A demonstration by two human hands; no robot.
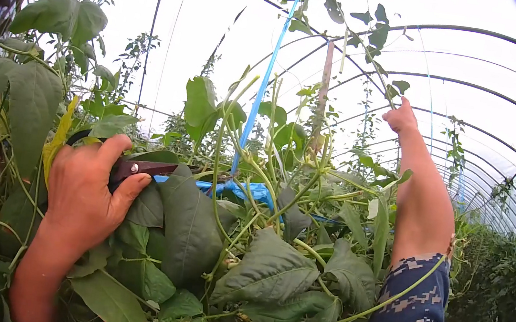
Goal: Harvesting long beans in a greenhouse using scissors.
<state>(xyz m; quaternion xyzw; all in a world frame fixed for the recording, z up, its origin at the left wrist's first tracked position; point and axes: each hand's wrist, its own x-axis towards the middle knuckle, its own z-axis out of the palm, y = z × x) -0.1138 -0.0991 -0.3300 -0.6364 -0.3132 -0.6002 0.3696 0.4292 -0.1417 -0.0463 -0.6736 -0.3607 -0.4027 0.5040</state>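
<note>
My left hand [86, 187] grips a pair of scissors [140, 167] by the dark handles, which are partly hidden behind the fingers. Their brown blades point right into the foliage, and leaves cover the tips. Beside the blades, a blue plastic strip [254, 192] runs across the plants and is knotted around an upright blue twine [270, 70]. My right hand [401, 117] reaches far up at the right, its fingers closed on a thin climbing vine [373, 64] that slants up to the left. Several bare cut-looking stems [228, 108] stand near the twine.
Broad leaves [268, 270] fill the space below my hands. A wooden post [324, 86] rises behind the twine. Curved greenhouse hoops [444, 79] arch overhead under pale sheeting. Large leaves [33, 102] hang at the left, and dense plants [492, 275] line the right.
</note>
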